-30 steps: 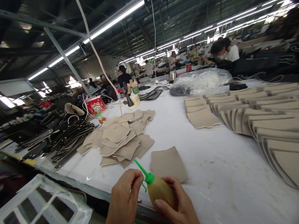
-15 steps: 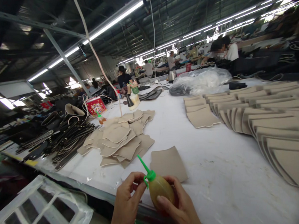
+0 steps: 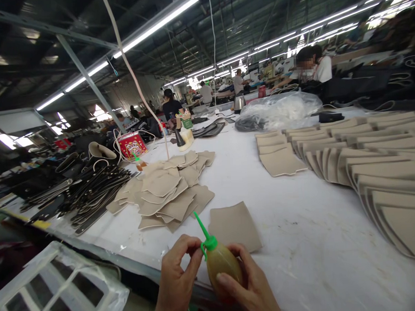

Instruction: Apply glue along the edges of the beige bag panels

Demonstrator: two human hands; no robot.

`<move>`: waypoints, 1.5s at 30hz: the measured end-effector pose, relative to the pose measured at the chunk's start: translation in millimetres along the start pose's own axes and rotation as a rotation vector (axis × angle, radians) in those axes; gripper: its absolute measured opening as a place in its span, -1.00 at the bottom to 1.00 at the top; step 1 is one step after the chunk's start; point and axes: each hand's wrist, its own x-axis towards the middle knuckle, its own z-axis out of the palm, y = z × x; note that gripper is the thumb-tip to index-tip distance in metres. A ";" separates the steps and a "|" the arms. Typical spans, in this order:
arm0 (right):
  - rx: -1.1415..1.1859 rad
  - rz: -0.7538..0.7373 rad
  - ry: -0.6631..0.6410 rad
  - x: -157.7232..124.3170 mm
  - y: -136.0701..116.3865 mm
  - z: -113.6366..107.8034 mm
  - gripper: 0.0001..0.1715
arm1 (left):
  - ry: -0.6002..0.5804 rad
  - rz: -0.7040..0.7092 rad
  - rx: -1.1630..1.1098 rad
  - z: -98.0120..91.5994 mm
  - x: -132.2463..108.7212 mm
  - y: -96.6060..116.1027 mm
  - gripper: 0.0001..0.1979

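- Since 1 s ago: squeeze bottle (image 3: 222, 266) stands a bit more upright, its nozzle (image 3: 201, 224) swung to the R & up; L hand (image 3: 177, 273) shifted slightly R; green strap (image 3: 204, 253), hanging loose then, is now curled up by the neck
- Bench (image 3: 243, 177): white top, near edge running diagonally from far L down to the hands
- Beige panel stacks (image 3: 385, 169): overlapping rows filling bench's R side
- White slatted rack (image 3: 113, 295): off the bench, below near edge at L
- Loose beige pile (image 3: 167, 190): L part of bench, inboard of near edge
- Black strips (image 3: 101, 193): heaped L of pile, by near edge
- Clear plastic bag (image 3: 278, 110): toward bench's far edge
- Single beige panel (image 3: 232, 224): flat nr near edge, just beyond bottle
- R hand (image 3: 249, 283): wrapped round bottle's body, thumb on near side, firm hold
- L hand: thumb & index tips almost together, at strap; can't tell if pinching it
- Bottle: held at bench's near edge, amber contents, nozzle tilted up-L
- Strap: smallest, beside green cap
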 end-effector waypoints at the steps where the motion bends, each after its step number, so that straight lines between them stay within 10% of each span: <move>1: -0.009 0.000 0.002 -0.2 0.6 -0.2 -0.55 | -0.007 -0.007 -0.007 0.2 0.6 0.3 -0.85; 15: 0.005 0.038 0.053 -0.2 -3.8 1.7 -0.51 | -0.004 -0.226 -0.110 -1.8 -8.5 -1.1 -0.71; 26: 0.798 0.289 0.189 -4.4 -10.6 4.9 -0.37 | 0.516 -0.369 -0.293 -25.0 -11.4 -32.1 -0.59; 35: 0.925 0.291 0.200 -5.4 -3.0 6.3 -0.45 | 0.004 -0.370 -0.392 26.6 -7.1 5.3 -0.56; 41: 0.938 0.248 0.166 -5.2 -7.1 9.6 -0.57 | -0.092 -0.349 -0.561 44.5 -2.2 6.3 -0.57; 45: 0.863 0.251 0.137 -4.5 -10.3 8.5 -0.49 | 0.129 -0.230 -0.356 41.1 -1.9 12.6 -0.72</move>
